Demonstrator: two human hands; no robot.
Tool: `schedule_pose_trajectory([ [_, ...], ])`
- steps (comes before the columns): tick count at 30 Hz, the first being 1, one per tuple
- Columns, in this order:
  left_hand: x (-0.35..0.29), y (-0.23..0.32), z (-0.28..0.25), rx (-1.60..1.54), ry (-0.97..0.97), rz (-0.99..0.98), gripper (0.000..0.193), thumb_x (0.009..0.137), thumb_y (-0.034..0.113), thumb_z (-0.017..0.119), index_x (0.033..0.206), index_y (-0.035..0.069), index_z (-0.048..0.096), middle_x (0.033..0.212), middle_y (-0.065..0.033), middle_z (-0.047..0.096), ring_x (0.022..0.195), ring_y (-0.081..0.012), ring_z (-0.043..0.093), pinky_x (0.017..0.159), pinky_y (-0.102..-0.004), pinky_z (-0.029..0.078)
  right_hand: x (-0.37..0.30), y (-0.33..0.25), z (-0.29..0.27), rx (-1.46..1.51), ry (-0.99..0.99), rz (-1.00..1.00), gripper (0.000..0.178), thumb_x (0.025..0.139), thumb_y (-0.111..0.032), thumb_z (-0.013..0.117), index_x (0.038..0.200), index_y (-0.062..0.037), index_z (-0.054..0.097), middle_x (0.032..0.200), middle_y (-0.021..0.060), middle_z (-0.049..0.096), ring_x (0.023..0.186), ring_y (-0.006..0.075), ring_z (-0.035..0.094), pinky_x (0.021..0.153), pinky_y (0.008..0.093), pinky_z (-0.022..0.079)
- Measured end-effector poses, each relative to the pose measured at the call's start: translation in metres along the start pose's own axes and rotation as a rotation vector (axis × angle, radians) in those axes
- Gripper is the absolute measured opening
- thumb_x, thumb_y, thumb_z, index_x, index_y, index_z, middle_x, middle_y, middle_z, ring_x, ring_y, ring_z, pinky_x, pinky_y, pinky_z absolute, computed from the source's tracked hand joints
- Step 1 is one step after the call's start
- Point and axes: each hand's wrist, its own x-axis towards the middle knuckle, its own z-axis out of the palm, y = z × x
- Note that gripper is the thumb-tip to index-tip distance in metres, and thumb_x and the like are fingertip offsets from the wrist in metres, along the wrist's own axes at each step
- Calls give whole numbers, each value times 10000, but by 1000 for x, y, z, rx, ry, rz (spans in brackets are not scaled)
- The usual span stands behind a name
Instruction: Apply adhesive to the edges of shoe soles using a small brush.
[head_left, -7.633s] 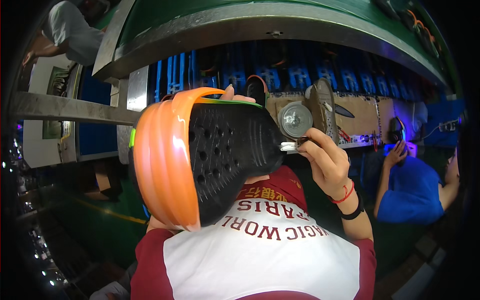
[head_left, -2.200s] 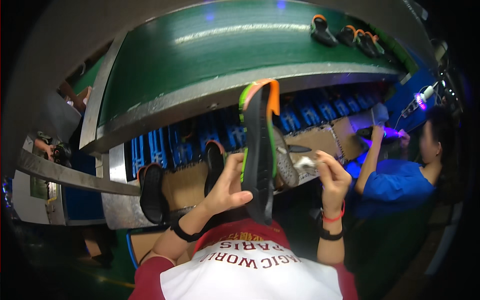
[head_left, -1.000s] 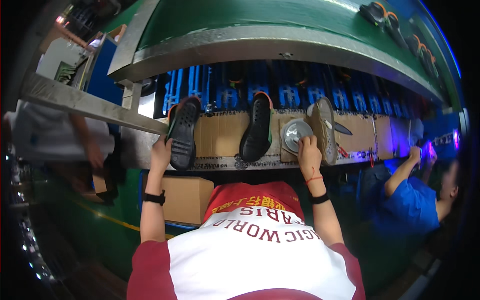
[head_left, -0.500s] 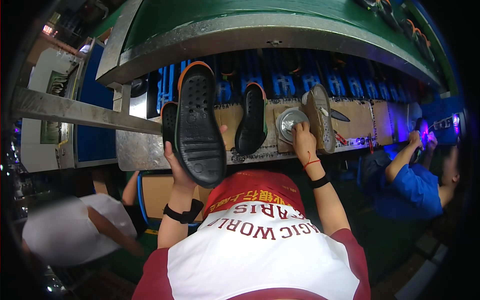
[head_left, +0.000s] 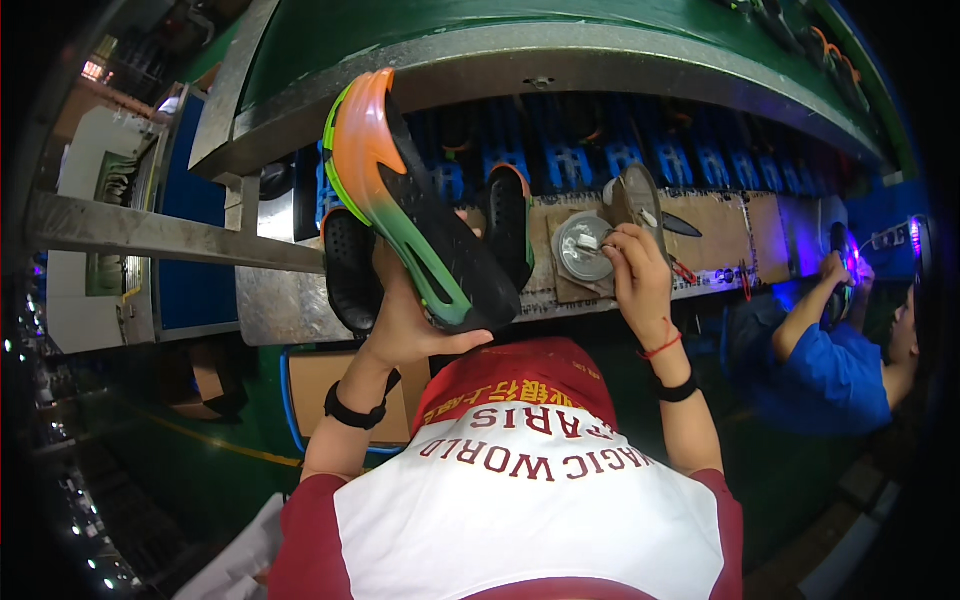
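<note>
My left hand (head_left: 405,325) grips a shoe sole (head_left: 380,165) from below and tilts it, so its orange-to-green side wall and black face show. My right hand (head_left: 642,275) pinches a small white-tipped brush (head_left: 588,242) over a round metal dish (head_left: 572,268) holding something pale. Most of the brush's handle is hidden by the fingers. Two more black soles lie on the bench: one (head_left: 350,275) behind my left wrist, another (head_left: 507,215) between my hands. Just beyond my right fingers, a tan shoe-shaped piece (head_left: 632,195) is partly covered.
A metal beam (head_left: 560,60) edges the raised green belt (head_left: 450,15) across the bench's far side. Blue racks (head_left: 565,165) stand beneath it. Cardboard (head_left: 715,235) covers the bench at right, with a dark pointed blade (head_left: 682,227). A co-worker in blue (head_left: 830,370) sits at right.
The sole in my left hand has turned from its underside to its coloured side and tilted right. My right hand has drawn back from the dish, exposing the white tip. A person at left has left view.
</note>
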Motion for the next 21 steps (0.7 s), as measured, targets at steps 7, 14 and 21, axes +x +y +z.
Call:
schedule_pose_trajectory([
  [7,18,25,14,295,-75,70,963,549,283,915,1334,33,415,1325,-142,447,1236,-295,455,1080,-420,302,23,-57,-31,228,-116,-174,167,779,70,656,929,5,622,990,142,608,765,280,634,642,319,509],
  [14,19,33,16,382,-86,74,810,552,345,904,1207,38,538,1204,-111,537,1184,-286,486,1072,-411,296,32,-59,-35,156,-185,-264,178,783,43,671,943,-11,615,988,125,610,726,274,642,593,333,515],
  [21,21,41,21,238,-22,50,765,546,280,911,1178,43,552,1177,-109,562,1115,-267,547,1005,-381,389,33,-59,-41,167,-273,-227,156,800,20,669,944,-8,616,1010,134,627,752,304,647,629,341,527],
])
